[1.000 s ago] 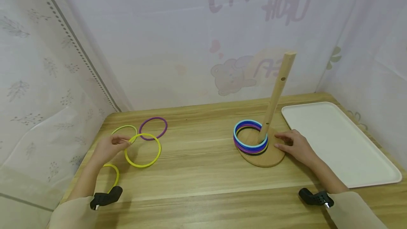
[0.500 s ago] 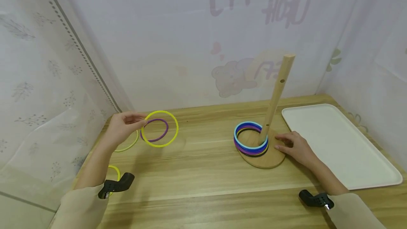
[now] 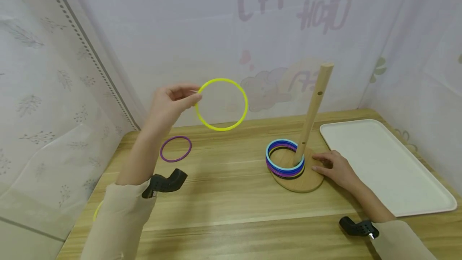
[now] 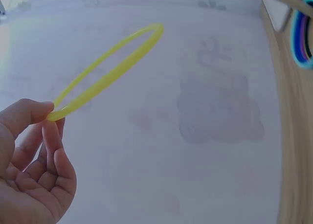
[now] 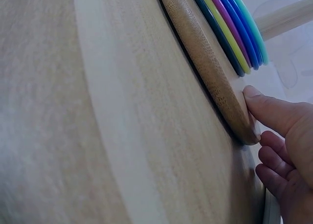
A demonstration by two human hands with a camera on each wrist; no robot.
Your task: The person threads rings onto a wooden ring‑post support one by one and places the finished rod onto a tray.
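A yellow ring (image 3: 247, 103) is raised above the far part of the table, pinched at its left edge between the thumb and fingers of my left hand (image 3: 167, 105). The left wrist view shows the same ring (image 4: 112, 75) tilted, touching only the fingertips. My right hand (image 3: 339, 170) rests at the right edge of a round wooden base (image 3: 310, 177), thumb on its top. In the right wrist view the other fingers sit loosely bent beside the base (image 5: 210, 72). Several coloured rings (image 3: 268, 157), light blue uppermost, lie stacked around the wooden post (image 3: 312, 111).
A purple ring (image 3: 176, 149) lies on the table at the far left. Part of another yellow ring (image 3: 96, 212) shows beside the left sleeve. A white tray (image 3: 382, 163) stands on the right. Printed curtains (image 3: 173, 31) enclose the back and sides.
My left hand has lifted the yellow ring from the left side, up and to the right. The left forearm now covers the yellow-green ring. My right hand stays on the base.
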